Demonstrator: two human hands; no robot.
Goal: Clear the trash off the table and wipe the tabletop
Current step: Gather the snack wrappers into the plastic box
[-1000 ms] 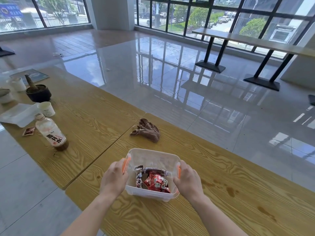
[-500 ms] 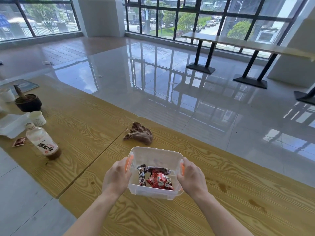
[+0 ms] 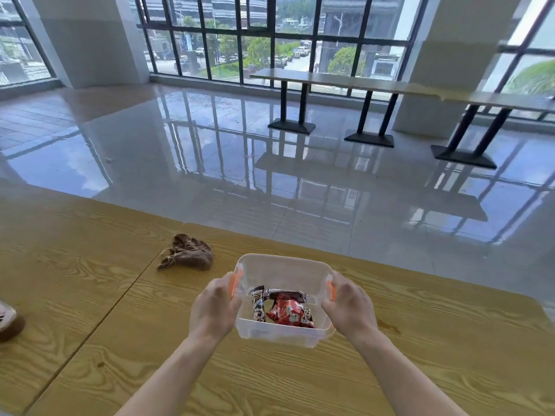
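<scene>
A clear plastic box (image 3: pixel 283 298) with orange side clips sits near the front of the wooden worktop (image 3: pixel 435 340), holding a red snack wrapper (image 3: pixel 289 313) and a dark brown-and-white one (image 3: pixel 259 304). The left hand (image 3: pixel 214 307) grasps its left side and the right hand (image 3: pixel 350 306) its right side — both clamped over the clips. Further left and farther back lies a crumpled brown cloth (image 3: pixel 187 253), apart from the box. At the left edge, a bottle's base (image 3: pixel 9 321) — only partly in view.
</scene>
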